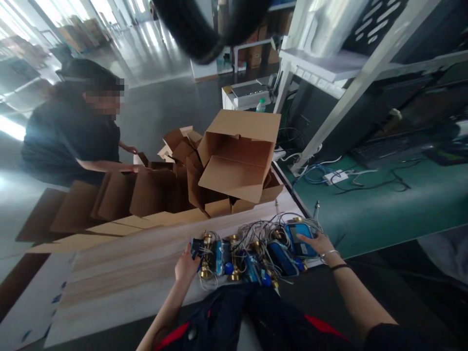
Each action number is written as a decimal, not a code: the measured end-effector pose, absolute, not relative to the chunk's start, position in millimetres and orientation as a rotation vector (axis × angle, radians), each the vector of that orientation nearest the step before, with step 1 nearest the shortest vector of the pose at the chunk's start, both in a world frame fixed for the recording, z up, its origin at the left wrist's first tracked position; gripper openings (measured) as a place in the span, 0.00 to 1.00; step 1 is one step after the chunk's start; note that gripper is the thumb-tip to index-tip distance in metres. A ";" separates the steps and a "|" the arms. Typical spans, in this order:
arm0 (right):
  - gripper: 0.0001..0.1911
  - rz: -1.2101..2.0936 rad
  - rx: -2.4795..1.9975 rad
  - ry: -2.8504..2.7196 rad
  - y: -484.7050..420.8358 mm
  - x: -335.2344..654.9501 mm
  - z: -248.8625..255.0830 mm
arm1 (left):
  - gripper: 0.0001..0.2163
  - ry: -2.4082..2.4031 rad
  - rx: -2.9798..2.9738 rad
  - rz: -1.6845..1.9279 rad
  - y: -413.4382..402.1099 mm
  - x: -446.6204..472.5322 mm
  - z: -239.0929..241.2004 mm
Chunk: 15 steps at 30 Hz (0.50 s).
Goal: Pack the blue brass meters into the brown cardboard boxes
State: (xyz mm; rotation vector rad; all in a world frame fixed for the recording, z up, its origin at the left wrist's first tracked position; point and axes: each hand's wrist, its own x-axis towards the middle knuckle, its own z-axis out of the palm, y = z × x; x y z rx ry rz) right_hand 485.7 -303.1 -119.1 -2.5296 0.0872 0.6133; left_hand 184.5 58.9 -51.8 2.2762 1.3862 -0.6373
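Note:
A row of brass-bodied meters with blue cases (252,265) lies close to my body on the pale bench, under a tangle of grey cables (256,230). At the left end of the row, my left hand (187,267) has its fingers closed around a small dark-cased meter (196,247). My right hand (319,243) is at the other end, with outstretched fingers lying over the rightmost blue meter (300,240). Brass pipe fittings (205,270) stick out between the cases, and blue round caps (228,268) show along the near side.
Open cardboard boxes (153,192) line the bench's far edge; a larger open carton (239,161) lies tilted on top. Beyond them a person (80,122) reaches into a box. A white rack post (329,112), cables and a power strip (336,176) occupy the green surface at right.

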 end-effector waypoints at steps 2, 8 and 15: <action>0.29 0.631 -2.546 0.139 -294.2 480.8 -109.9 | 0.28 1.358 2.243 -0.637 65.1 177.6 -49.0; 0.18 0.296 -2.603 0.065 -299.8 473.6 -37.8 | 0.23 1.163 2.352 -0.191 54.1 194.3 -24.6; 0.20 -0.239 -2.297 -0.323 -299.8 417.1 80.0 | 0.23 0.419 1.773 -0.226 -44.6 274.8 26.5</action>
